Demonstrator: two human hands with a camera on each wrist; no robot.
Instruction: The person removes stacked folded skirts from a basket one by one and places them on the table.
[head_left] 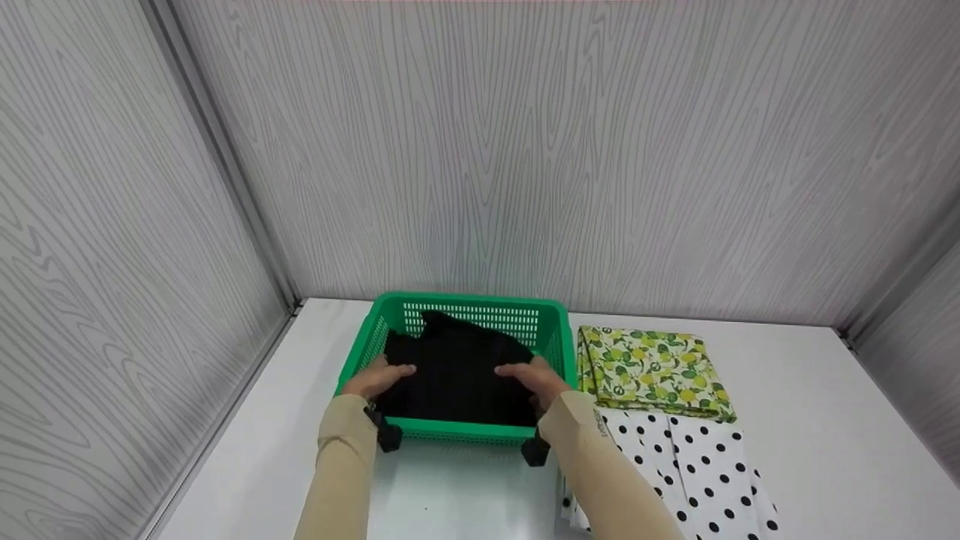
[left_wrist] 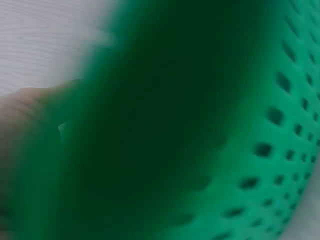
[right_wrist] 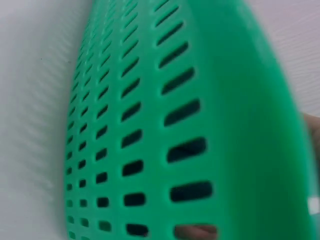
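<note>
A black cloth (head_left: pixel 454 367) lies in a green plastic basket (head_left: pixel 461 430), its back edge uneven and raised at one corner. At the cloth's left side, my left hand (head_left: pixel 377 377) grips it with the thumb on top. My right hand (head_left: pixel 536 377) holds the opposite side the same way; the other fingers of both hands are mostly hidden under the cloth. The basket wall (left_wrist: pixel 245 150) fills much of the left wrist view, blurred. Through the slots of the basket wall (right_wrist: pixel 150 130) in the right wrist view, a bit of finger shows.
Right of the basket lies a folded lemon-print cloth (head_left: pixel 652 371). In front of it is a white cloth with black dots (head_left: pixel 705 472), partly behind my right forearm. They rest on a white table (head_left: pixel 465 495), with grey wood-grain panels (head_left: pixel 480 150) behind and at the sides.
</note>
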